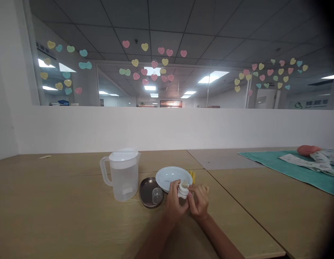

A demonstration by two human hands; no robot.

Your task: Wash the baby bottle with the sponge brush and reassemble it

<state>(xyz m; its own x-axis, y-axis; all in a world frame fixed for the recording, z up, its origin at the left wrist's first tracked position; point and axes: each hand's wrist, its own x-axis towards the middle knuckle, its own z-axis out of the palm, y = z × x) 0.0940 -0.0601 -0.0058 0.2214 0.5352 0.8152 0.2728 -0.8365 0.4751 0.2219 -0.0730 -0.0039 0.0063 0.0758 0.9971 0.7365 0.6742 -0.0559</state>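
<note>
My left hand point(174, 202) is closed around a white baby bottle collar with a clear nipple point(183, 190), held above the table in front of the bowl. From the other side, my right hand point(199, 201) pinches the collar's edge between thumb and fingers. Behind both hands sits a pale blue-white bowl point(167, 173); something thin lies in it, too small to name. Left of my hands, a round metal tray point(145, 201) bears a small clear cup point(157, 196). Yellow pieces point(192, 176) show at the bowl's right rim, partly hidden.
A translucent lidded pitcher point(125, 181) stands on the wooden table point(75, 219) to the left. At far right, a green cloth point(266, 162) carries patterned fabric point(307, 164) and a reddish object point(308, 150). A white wall point(167, 129) with windows above closes off the back.
</note>
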